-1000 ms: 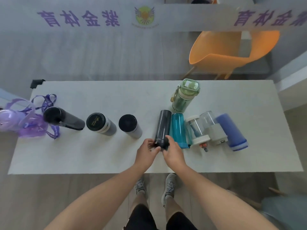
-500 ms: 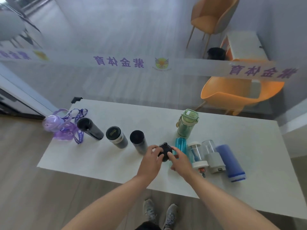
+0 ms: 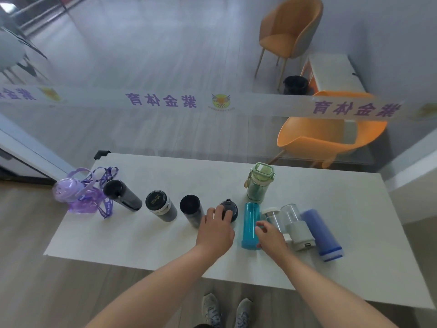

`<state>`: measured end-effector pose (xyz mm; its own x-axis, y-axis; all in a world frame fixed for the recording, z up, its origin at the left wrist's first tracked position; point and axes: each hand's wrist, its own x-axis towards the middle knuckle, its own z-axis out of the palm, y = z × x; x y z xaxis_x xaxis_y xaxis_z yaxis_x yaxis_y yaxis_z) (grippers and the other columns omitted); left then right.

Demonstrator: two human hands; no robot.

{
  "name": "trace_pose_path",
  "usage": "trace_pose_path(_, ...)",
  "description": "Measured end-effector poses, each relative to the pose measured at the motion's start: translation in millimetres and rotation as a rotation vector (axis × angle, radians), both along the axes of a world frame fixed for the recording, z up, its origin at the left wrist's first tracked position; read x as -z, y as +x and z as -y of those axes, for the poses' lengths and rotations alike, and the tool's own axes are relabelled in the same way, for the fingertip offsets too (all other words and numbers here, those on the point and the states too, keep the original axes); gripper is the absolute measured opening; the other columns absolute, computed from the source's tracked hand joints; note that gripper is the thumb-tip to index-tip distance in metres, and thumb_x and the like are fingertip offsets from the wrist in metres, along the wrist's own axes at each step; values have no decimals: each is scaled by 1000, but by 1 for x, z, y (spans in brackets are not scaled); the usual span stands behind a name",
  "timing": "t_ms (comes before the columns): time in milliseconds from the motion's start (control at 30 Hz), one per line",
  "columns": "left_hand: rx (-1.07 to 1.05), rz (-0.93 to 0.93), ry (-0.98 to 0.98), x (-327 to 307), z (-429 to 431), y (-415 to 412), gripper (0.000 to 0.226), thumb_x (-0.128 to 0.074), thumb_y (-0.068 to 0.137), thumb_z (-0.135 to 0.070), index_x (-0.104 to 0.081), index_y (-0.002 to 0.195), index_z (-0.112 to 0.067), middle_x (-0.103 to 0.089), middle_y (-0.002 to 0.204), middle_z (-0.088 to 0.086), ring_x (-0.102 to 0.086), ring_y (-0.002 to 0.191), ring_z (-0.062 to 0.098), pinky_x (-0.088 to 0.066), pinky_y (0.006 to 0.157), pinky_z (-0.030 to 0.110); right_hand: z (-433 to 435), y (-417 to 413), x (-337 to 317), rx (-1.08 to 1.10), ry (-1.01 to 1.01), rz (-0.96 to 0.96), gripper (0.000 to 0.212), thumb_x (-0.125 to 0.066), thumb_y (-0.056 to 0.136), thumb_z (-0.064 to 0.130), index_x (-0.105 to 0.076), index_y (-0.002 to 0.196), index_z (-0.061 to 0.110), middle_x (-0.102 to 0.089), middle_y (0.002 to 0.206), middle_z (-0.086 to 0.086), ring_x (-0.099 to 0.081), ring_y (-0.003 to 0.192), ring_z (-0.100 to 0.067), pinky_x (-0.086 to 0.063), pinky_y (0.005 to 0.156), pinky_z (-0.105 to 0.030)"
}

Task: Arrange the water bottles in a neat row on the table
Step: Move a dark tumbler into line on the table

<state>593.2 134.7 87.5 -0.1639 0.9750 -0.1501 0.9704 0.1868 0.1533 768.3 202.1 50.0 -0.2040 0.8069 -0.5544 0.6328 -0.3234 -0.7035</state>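
Along the white table [image 3: 142, 237] stands a row: a purple strapped bottle [image 3: 68, 192], a tall black bottle [image 3: 121, 195], a grey bottle with a black lid [image 3: 160, 205] and a dark bottle [image 3: 191, 209]. To their right a black bottle [image 3: 229, 207] stands upright with my left hand [image 3: 216, 229] gripping it, fingers on its lid. My right hand [image 3: 269, 235] hovers with fingers apart over a teal bottle [image 3: 250, 223] lying flat. Beside it lie a clear bottle with a white lid [image 3: 272, 215], a clear bottle with a white base [image 3: 296, 227] and a blue bottle [image 3: 321, 233]. A green bottle [image 3: 260, 182] stands behind.
A glass wall with a white banner strip [image 3: 165, 101] rises just past the table's far edge. Orange chairs [image 3: 331, 136] stand beyond it. A black clamp [image 3: 101, 153] sits at the table's far left corner. My feet [image 3: 224, 311] are below the near edge.
The black bottle went from lying flat to standing upright at the right end of the row. My right hand let go of it and moved right over the teal bottle. My view tilted up.
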Motion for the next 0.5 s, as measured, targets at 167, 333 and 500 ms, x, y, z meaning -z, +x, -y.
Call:
trace_pose_path(167,218,92,192,11,10,5,30,-53,92,-27,-55,121,-18,-52,129,4,-46,116,25,-46,101,39,18,22,28,-32,19,115,28,-55,98,27,-62,126,25,-69,109,7,-70,78,-14,-55,92,-45)
trace_pose_path(333,77,418,20,56,36,25,27,-52,98,-29,-58,123,-20,-57,126,-3,-50,114,13,-45,101,26,38,24,38,-132,76,154,49,-62,95,16,-52,142,21,-57,142,-2,-57,123,-20,-47,108,-37)
trace_pose_path(500,-319,705,-223,106,27,42,45,-54,100,-30,-40,143,-27,-48,144,-5,-51,126,14,-44,106,31,46,15,66,-218,92,194,66,-61,97,15,-32,155,26,-41,156,2,-48,137,-18,-37,112,-30)
